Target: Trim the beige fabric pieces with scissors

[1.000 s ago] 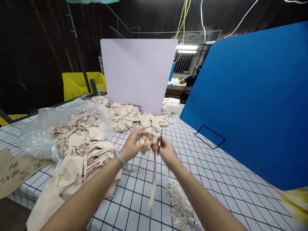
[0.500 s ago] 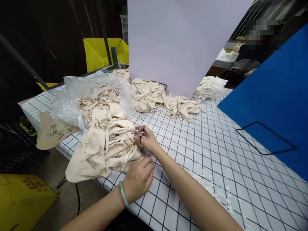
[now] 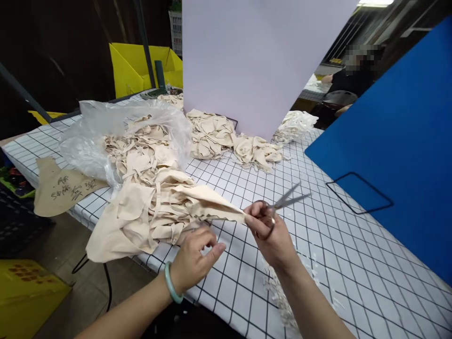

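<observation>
My right hand (image 3: 271, 235) has a pair of scissors (image 3: 282, 203) hooked on its fingers, blades spread and pointing away to the upper right. Between thumb and fingertips it also pinches the tip of a beige fabric piece (image 3: 215, 202), which stretches taut from the pile. My left hand (image 3: 197, 256), with a green bangle (image 3: 172, 284) at the wrist, is just below that piece's near edge. Its thumb stands apart from the fingers, whose tips are partly blurred; nothing shows in its grasp. Beneath and to the left lies the heap of beige fabric pieces (image 3: 141, 202).
Behind the heap is a clear plastic bag (image 3: 88, 141) of fabric. A marked beige pattern piece (image 3: 60, 188) overhangs the left edge. A pale panel (image 3: 254, 61) and a blue panel (image 3: 399, 155) stand on the grid-patterned table (image 3: 240, 268). White scraps (image 3: 282, 296) lie near my right forearm. A person sits beyond.
My right hand has moved right and toward me, drawing a fabric piece out from the heap with the scissors still held. My left hand has shifted slightly and its thumb has spread.
</observation>
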Available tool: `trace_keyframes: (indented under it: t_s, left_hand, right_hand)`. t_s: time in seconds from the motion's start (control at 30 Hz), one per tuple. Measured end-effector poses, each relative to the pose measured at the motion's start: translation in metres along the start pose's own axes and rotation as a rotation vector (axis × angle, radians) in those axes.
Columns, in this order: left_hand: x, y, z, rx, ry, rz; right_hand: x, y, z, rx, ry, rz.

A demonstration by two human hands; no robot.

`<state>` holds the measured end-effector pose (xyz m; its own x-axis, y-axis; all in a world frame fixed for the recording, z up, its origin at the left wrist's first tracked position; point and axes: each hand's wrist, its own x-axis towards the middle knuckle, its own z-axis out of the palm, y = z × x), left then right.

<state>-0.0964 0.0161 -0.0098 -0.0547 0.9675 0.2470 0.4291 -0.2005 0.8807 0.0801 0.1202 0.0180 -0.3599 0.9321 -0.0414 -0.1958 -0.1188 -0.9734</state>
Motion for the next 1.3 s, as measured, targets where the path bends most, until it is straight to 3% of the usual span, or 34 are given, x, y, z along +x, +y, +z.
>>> trace_keyframes:
  t_s: [0.13,0.23,0.3,0.37,0.43,0.5,0.57,0.63,0.73,0.83,0.93,1.07,1.17,1.3]
  left_hand:
    - [0.009,-0.007,0.011,-0.414,0.123,-0.366]
    - [0.014,-0.012,0.01,-0.632,0.221,-0.484]
    - [0.012,-0.011,0.003,-0.613,0.195,-0.516]
    - [0.006,-0.006,-0.008,-0.41,0.07,-0.48]
    - [0.0,0.001,-0.019,-0.035,-0.016,-0.327]
    - [0.001,0.005,-0.022,0.326,-0.013,-0.101]
    - [0.011,0.003,-0.016,0.51,-0.057,0.09]
    - [0.03,-0.006,-0.001,0.538,-0.22,0.165]
    - [0.062,-0.024,0.02,0.484,-0.398,0.093]
    - [0.087,-0.032,0.027,0.423,-0.406,0.025]
    - [0.094,-0.02,0.019,0.315,-0.37,-0.019]
    - [0.073,0.021,-0.002,0.028,-0.353,-0.072]
    - [0.041,0.046,-0.019,-0.345,-0.365,-0.199]
    - [-0.001,0.049,-0.027,-0.571,-0.377,-0.464]
  right_hand:
    - [-0.065,0.002,-0.006,0.042,-0.085,0.062]
    - [-0.106,0.018,0.0,0.03,-0.276,0.245]
    - [-0.122,0.029,0.004,-0.018,-0.35,0.358]
    - [-0.127,0.039,0.003,-0.078,-0.308,0.386]
    - [-0.123,0.045,-0.002,-0.114,-0.16,0.347]
    - [-0.115,0.047,-0.011,-0.131,0.021,0.302]
    - [-0.107,0.044,-0.019,-0.157,0.149,0.257]
    - [-0.101,0.04,-0.024,-0.197,0.183,0.217]
    - [-0.098,0.037,-0.025,-0.226,0.152,0.181]
    - [-0.097,0.043,-0.023,-0.213,0.153,0.167]
    - [-0.09,0.05,-0.019,-0.194,0.183,0.149]
    - [-0.066,0.054,-0.006,-0.196,0.209,0.035]
    - [-0.048,0.05,0.004,-0.213,0.109,0.059]
    - [-0.041,0.04,0.008,-0.168,0.079,0.027]
